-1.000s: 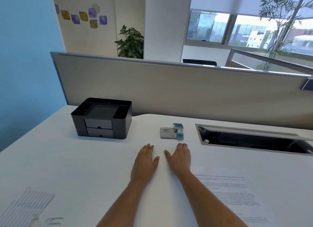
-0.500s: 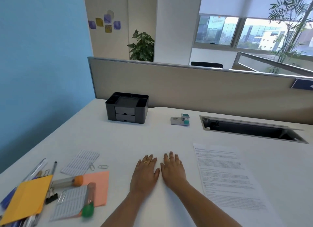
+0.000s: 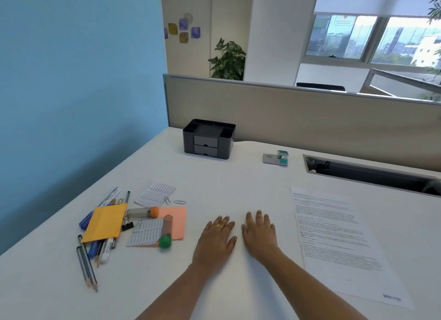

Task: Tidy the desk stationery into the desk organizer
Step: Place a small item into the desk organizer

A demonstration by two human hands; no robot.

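Note:
A black desk organizer (image 3: pixel 208 138) with two small drawers stands at the back of the white desk (image 3: pixel 229 183). At the left lies a heap of stationery: a yellow envelope (image 3: pixel 105 222), pens and two pencils (image 3: pixel 86 266), an orange-capped tube (image 3: pixel 143 212), a green-capped tube (image 3: pixel 165 233), pink paper (image 3: pixel 177 218), lined cards (image 3: pixel 155 194), a binder clip (image 3: pixel 127 225) and paper clips (image 3: pixel 179 202). My left hand (image 3: pixel 216 239) and my right hand (image 3: pixel 260 236) rest flat on the desk side by side, fingers straight, holding nothing.
A printed sheet (image 3: pixel 334 238) lies to the right of my hands. A small grey and teal box set (image 3: pixel 276 158) sits near the back, beside an open cable slot (image 3: pixel 372 174). A beige partition (image 3: pixel 298 109) borders the desk's far edge, a blue wall the left.
The view has pulled back and turned left, bringing the stationery heap fully into sight. Both hands stay flat on the desk, now farther from the organizer.

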